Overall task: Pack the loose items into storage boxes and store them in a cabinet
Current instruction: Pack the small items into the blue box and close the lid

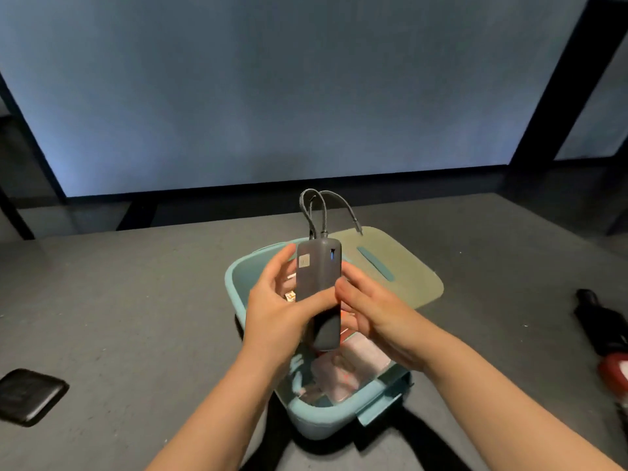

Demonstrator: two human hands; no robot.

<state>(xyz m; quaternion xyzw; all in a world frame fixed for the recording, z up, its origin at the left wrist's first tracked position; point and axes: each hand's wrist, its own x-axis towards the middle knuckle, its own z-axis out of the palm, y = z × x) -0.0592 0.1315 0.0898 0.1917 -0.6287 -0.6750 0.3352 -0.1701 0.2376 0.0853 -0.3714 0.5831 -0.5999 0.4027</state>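
Power bank between both hands

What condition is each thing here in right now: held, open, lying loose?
Power bank: held upright over the box, small blue light on, cables looping from its top.
Left hand: grips the power bank.
Right hand: fingers on the power bank's side.
Storage box: open, items inside.
Lid: off, lying behind the box.
Black pad: lying loose on the table.
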